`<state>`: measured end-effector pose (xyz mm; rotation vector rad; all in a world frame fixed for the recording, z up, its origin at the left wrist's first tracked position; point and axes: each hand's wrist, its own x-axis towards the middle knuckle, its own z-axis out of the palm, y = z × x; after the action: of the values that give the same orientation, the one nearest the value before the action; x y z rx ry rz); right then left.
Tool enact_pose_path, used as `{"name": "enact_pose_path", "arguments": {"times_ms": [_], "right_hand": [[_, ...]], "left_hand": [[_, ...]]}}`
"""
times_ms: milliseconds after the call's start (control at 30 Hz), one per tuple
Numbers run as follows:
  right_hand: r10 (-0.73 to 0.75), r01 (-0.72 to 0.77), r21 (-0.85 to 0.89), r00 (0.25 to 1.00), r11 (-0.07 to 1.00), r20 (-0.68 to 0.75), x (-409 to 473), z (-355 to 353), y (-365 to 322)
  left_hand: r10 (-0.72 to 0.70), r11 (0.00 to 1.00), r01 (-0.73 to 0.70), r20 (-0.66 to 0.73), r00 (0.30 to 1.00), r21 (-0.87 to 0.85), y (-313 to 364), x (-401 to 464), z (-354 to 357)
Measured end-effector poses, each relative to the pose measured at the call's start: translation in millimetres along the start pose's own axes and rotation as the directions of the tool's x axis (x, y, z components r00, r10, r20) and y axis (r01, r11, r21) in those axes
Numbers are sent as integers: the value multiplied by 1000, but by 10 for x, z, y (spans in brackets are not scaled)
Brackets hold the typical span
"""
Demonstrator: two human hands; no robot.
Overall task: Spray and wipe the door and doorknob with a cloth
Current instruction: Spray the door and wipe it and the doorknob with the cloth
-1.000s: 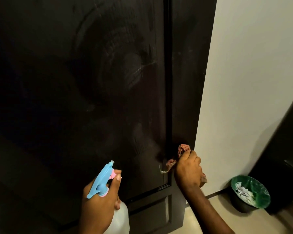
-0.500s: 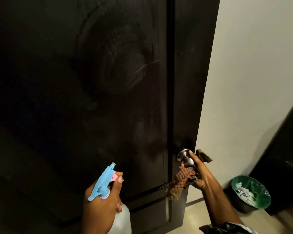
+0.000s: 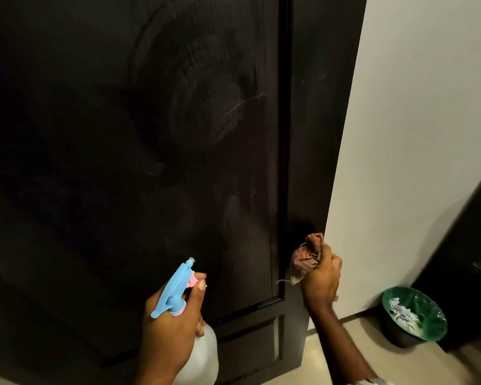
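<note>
A dark brown panelled door (image 3: pixel 122 134) fills most of the view, with curved wipe streaks on its upper panel. My left hand (image 3: pixel 170 326) grips a clear spray bottle (image 3: pixel 206 354) with a light blue and pink trigger head, held low in front of the door. My right hand (image 3: pixel 321 282) is closed around a reddish-brown cloth (image 3: pixel 306 258) bunched over the spot near the door's right edge where the doorknob is. The knob itself is hidden under the cloth and hand.
A pale wall (image 3: pixel 414 134) stands right of the door. A dark bin with a green liner (image 3: pixel 413 318) holding white crumpled paper sits on the beige floor at the lower right. Dark furniture (image 3: pixel 472 259) rises beside it.
The metal knob was exposed half a second ago with the cloth hanging below it. My right hand has turned over and wrapped the cloth around the knob. The spray bottle barely moved.
</note>
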<state>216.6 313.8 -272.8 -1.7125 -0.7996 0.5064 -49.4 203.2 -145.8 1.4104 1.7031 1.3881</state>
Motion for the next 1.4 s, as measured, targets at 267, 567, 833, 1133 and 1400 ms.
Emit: {"name": "enact_pose_path", "arguments": {"times_ms": [267, 567, 833, 1133, 1400], "right_hand": [[31, -18, -226, 998, 974, 55, -97, -56, 88], [-390, 502, -552, 865, 666, 316, -163, -165, 234], [-241, 245, -126, 969, 961, 43, -280, -23, 42], [111, -112, 54, 994, 992, 20, -250, -77, -352], [-499, 512, 72, 855, 856, -138, -451, -122, -1467]], "left_hand": [[54, 998, -53, -32, 998, 26, 89, 74, -48], [52, 998, -50, -69, 996, 33, 96, 83, -85], [78, 996, -74, -127, 989, 39, 190, 128, -279], [83, 997, -81, -139, 987, 19, 226, 49, -446], [66, 998, -63, -124, 990, 29, 156, 10, -415]]}}
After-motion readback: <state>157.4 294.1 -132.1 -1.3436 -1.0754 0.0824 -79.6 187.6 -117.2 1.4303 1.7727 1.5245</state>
